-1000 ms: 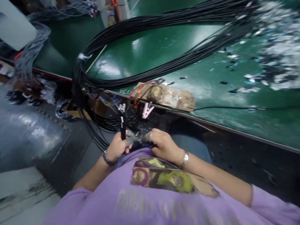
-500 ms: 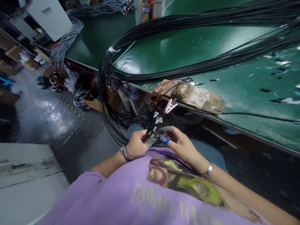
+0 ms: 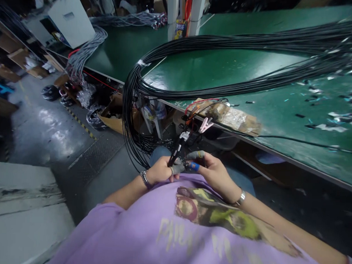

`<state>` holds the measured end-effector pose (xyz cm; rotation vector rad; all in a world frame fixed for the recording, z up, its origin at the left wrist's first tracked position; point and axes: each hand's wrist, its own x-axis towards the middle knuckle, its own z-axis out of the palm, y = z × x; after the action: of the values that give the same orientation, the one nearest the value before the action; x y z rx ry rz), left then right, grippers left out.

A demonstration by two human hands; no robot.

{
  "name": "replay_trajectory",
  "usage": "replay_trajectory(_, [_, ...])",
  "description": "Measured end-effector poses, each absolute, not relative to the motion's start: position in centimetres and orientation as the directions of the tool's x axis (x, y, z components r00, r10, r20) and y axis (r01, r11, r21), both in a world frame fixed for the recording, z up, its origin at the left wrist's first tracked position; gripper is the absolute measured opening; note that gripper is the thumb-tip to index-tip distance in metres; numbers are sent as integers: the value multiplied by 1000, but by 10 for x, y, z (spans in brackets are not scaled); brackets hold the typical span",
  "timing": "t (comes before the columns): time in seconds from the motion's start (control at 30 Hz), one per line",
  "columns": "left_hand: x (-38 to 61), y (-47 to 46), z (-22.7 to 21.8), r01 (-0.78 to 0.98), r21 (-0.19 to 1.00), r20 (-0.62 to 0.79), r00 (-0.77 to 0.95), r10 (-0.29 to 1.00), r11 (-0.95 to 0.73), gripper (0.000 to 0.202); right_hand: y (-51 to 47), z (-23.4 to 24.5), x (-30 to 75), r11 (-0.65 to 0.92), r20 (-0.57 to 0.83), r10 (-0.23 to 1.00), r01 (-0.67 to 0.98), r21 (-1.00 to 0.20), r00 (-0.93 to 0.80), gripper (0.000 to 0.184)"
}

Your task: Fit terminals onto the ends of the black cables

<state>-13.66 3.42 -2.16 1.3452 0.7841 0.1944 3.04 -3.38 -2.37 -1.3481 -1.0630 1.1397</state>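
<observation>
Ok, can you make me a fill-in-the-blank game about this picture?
1. The ____ hand grips a black stick-like thing.
2. On the right hand, the thumb wears a ____ wrap.
3. The table under the long, looping black cables is ____.

Missing words: left; blue; green.

I count one pink clip point(image 3: 205, 125), one brown slab point(image 3: 233, 118) on the green worktop point(image 3: 192, 78), two white posts point(image 3: 198, 13) behind, and one white tie point(image 3: 142, 63) at the bend in the black cables point(image 3: 225, 43), too many strands to number. On the person: two wristbands point(image 3: 242, 198), one blue thumb wrap point(image 3: 195, 166), at least two grey finger wraps point(image 3: 177, 169). Whether the held black piece point(image 3: 176, 152) is single or several, I can't tell.
</observation>
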Motion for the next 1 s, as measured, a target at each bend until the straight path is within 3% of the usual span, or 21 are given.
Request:
replay_trajectory(0.1, [-131,39,-24,331,897,-438,751,495,291,47,-33,-25,36,-114,-117,982,-28,-993,150,26])
replay_trajectory(0.17, [-125,41,-26,337,909,-417,706,572,246,46,-31,-27,43,-150,-159,972,-66,-986,170,26])
replay_trajectory(0.3, [-115,41,-30,368,927,-183,603,777,-67,36,-24,-27,55,-253,-273,949,-136,-958,160,28])
replay_trajectory(0.37, [-112,41,-32,432,873,-87,593,801,-225,28,-19,-27,57,-289,-311,943,-169,-942,122,30])
replay_trajectory(0.47, [-108,40,-34,504,796,-52,607,793,-334,21,-13,-31,58,-298,-325,940,-208,-932,105,31])
replay_trajectory(0.77, [-101,37,-33,612,683,-119,632,766,-399,12,-15,-38,62,-351,-372,922,-176,-919,104,21])
replay_trajectory(1.0, [-105,36,-35,565,759,-106,598,795,-324,18,-15,-49,62,-298,-310,951,-209,-931,25,28])
